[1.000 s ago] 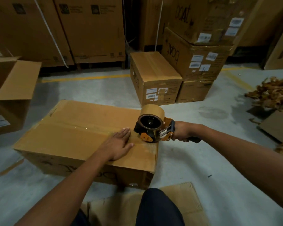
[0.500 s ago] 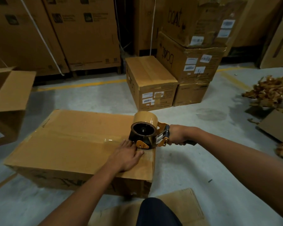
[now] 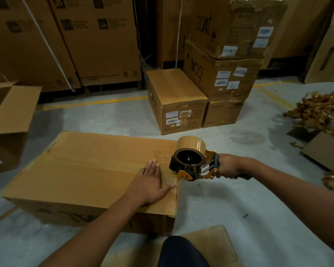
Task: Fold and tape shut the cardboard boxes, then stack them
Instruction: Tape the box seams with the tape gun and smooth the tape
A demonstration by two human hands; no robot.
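Note:
A long cardboard box (image 3: 81, 170) lies on the floor in front of me, flaps folded shut, with clear tape running along its centre seam. My left hand (image 3: 150, 182) presses flat on the box top near its right end, fingers straight. My right hand (image 3: 229, 166) grips the handle of a tape dispenser (image 3: 191, 160) that carries a brown tape roll. The dispenser sits just off the box's right end, its orange blade edge by the top corner.
A taped box (image 3: 175, 101) stands behind, beside a stack of labelled boxes (image 3: 226, 60). An open box (image 3: 6, 116) is at left. Tall cartons line the back wall. Crumpled tape scraps (image 3: 316, 112) and cardboard pieces lie at right. Flat cardboard (image 3: 210, 245) lies under my knee.
The dispenser has travelled right along the seam to the box's right end and past its edge. My left hand stays pressed on the box top beside it.

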